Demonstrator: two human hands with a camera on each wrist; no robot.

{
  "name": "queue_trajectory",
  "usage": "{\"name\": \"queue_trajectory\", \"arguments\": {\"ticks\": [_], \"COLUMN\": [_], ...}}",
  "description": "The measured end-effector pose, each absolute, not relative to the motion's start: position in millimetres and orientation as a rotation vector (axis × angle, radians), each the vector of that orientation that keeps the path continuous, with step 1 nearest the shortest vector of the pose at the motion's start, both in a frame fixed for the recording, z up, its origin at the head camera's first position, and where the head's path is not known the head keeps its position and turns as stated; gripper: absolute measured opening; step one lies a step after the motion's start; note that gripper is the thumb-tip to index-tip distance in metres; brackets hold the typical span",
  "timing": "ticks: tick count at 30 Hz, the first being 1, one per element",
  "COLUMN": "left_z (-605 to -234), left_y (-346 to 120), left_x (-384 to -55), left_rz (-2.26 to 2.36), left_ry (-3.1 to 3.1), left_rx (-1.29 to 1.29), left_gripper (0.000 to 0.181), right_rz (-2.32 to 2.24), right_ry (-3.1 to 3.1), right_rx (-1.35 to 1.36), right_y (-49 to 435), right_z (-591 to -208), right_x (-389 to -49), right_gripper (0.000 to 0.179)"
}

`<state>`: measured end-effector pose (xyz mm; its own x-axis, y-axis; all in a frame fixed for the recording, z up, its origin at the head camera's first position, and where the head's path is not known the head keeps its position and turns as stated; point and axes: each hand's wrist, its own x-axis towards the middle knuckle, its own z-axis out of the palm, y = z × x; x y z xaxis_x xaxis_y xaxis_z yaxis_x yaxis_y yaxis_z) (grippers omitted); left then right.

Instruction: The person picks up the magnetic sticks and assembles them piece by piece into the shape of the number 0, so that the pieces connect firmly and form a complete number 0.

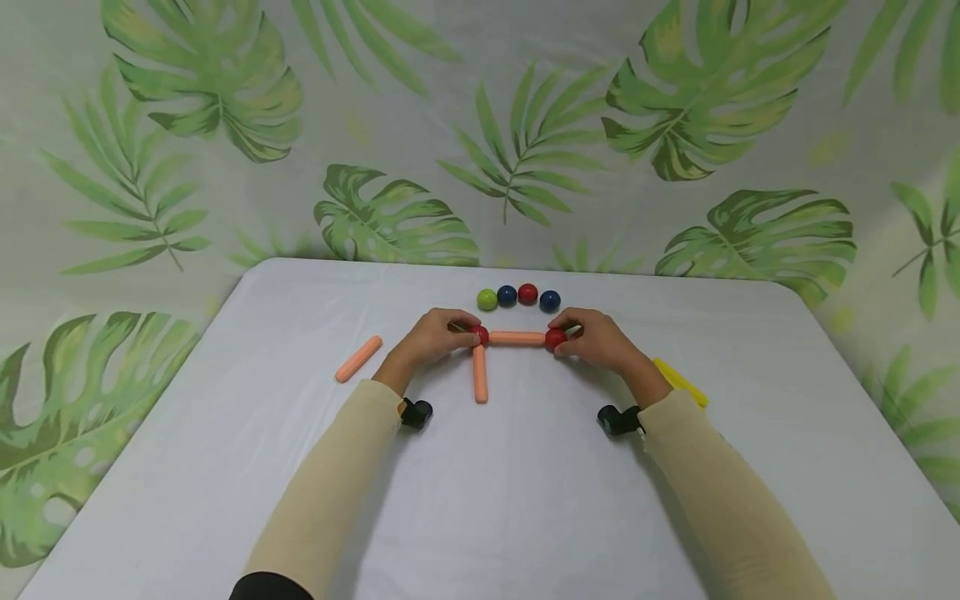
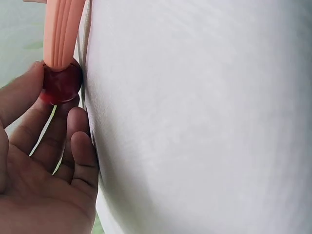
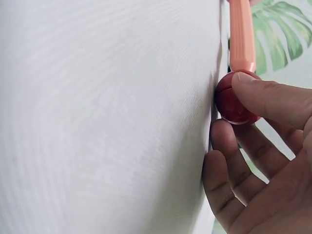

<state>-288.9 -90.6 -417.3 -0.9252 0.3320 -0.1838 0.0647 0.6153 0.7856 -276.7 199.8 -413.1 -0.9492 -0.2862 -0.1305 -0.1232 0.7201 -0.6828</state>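
Here, your left hand pinches a glossy red ball, your right hand a second glossy red ball, with a ridged peach-orange rod bridging them.

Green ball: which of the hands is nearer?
Left. In the head view, the left hand is just below and left of the green ball, pinching a red ball; the right hand is farther off to the right, pinching another.

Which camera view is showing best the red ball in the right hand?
The right wrist view: the red ball is large there, pinched by the right hand, an orange stick meeting it. The head view shows it small, partly covered; the left wrist view does not show it.
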Motion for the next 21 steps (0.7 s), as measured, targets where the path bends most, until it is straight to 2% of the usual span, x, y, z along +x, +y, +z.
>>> {"name": "queue_trajectory", "arguments": {"ticks": [21], "left_z": [-418.6], "left_y": [-86.0], "left_x": [-294.5], "left_rz": [1.177], "left_ry": [2.540], "left_rx": [0.309], "left_gripper": [0.038], "right_rz": [-1.003], "right_ry": [2.716], "right_rx": [-0.237], "right_y": [199.9], "right_z": [-415.7], "right_x": [-279.2], "right_gripper": [0.037]}}
